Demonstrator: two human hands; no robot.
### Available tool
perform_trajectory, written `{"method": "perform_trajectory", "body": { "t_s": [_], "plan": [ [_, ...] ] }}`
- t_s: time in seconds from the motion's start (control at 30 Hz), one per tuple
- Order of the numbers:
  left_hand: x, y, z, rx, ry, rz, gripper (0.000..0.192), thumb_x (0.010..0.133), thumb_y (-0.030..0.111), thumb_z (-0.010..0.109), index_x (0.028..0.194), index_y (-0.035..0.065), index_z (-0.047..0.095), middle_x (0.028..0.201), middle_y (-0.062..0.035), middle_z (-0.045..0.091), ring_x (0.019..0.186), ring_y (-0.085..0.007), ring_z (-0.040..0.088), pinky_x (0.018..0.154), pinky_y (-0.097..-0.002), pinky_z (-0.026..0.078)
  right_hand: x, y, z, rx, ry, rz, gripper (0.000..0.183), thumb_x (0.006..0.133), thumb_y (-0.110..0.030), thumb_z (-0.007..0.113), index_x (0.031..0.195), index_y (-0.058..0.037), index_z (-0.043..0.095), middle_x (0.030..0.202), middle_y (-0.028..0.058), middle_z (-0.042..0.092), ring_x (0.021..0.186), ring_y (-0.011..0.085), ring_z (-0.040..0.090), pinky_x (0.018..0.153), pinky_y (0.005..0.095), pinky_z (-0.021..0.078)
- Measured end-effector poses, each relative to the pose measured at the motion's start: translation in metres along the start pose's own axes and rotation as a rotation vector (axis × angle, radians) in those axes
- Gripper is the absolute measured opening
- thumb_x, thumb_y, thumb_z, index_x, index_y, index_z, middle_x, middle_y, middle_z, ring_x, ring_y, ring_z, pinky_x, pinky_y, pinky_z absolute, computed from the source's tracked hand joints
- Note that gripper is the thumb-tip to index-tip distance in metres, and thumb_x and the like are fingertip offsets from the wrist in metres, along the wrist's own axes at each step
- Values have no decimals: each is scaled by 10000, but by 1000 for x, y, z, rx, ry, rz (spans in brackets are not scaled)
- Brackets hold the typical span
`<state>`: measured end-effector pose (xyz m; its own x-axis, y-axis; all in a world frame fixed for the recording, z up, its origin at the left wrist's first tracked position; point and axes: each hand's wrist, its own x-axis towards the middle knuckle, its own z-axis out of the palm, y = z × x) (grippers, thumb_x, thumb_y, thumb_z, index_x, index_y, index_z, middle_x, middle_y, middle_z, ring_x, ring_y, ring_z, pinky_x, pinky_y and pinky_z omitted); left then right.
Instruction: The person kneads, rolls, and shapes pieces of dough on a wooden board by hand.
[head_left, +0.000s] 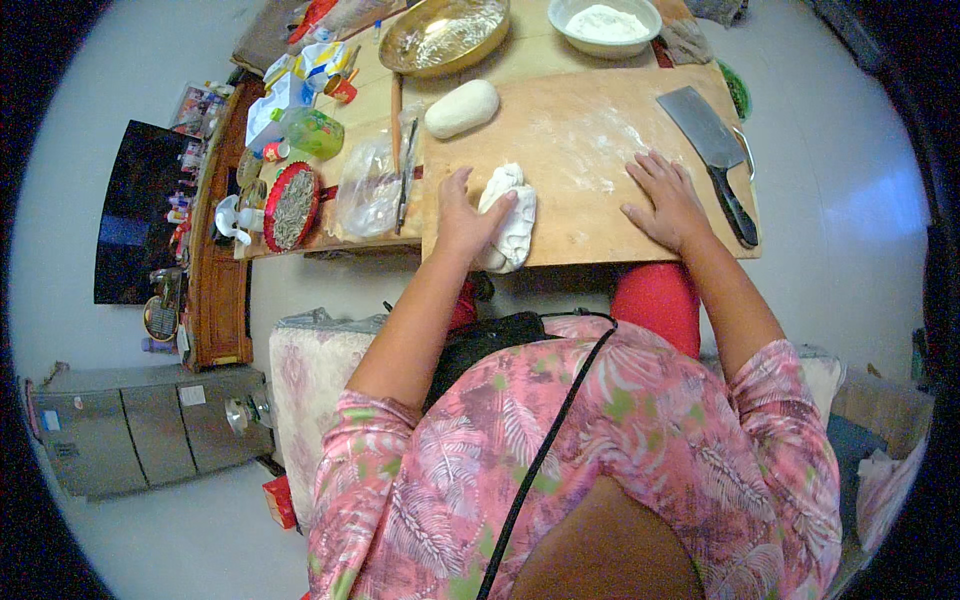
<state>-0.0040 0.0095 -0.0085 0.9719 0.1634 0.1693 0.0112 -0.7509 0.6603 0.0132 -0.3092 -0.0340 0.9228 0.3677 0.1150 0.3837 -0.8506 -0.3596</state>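
My left hand (466, 214) lies against the left side of a creased, lumpy piece of dough (519, 229) at the board's front edge. Its thumb rests over the dough, while the fingers spread to the left of it. On the flour-dusted wooden board (585, 236), my right hand (666, 202) lies palm down with fingers apart, holding nothing. A smooth, oblong dough loaf (462, 109) sits at the board's far left. To the right of my right hand is a cleaver (701, 127), its black handle pointing towards me.
Beyond the board stand a gold-coloured metal basin (442, 37) and a bowl (604, 46) holding flour. To the left lie a wooden rolling pin (396, 124), a clear plastic bag (369, 187), a red-rimmed tray (313, 196) of seeds and a bottle of green liquid (313, 133).
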Motion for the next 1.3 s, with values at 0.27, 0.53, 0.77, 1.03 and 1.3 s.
{"method": "perform_trajectory", "body": {
  "t_s": [0.27,0.53,0.77,1.03,1.3],
  "plan": [
    [6,55,25,475,-301,106,563,757,473,690,1225,177,585,1293,-206,481,1189,-351,486,982,-430,427,-3,-2,-2,-3,-41,13,684,804,-428,603,1365,-80,424,1458,137,356,1386,305,251,1141,469,151],
    [40,49,29,447,-254,-1,417,813,448,627,1060,114,664,1035,-197,622,976,-362,605,859,-445,481,-5,-4,-6,9,-30,16,664,797,-415,615,1349,-85,449,1458,135,354,1390,305,237,1142,468,145],
    [72,6,11,55,-275,-173,490,815,390,646,1127,14,617,1115,-245,617,1052,-337,597,909,-386,466,-1,-9,-3,12,-51,10,657,812,-419,602,1362,-102,435,1461,127,354,1389,297,244,1145,465,136],
    [41,48,-58,-100,-393,-244,525,700,267,739,1122,-16,608,1092,-220,622,958,-257,624,762,-336,519,4,0,0,-12,20,-10,656,811,-414,605,1360,-95,440,1454,137,366,1380,306,265,1140,447,148],
    [-29,28,-9,123,82,237,407,763,255,694,1112,65,608,1077,-192,576,1038,-359,535,895,-408,441,-2,-4,0,1,-41,16,660,808,-425,610,1359,-102,441,1457,120,365,1392,284,243,1146,456,136]
  ]
}}
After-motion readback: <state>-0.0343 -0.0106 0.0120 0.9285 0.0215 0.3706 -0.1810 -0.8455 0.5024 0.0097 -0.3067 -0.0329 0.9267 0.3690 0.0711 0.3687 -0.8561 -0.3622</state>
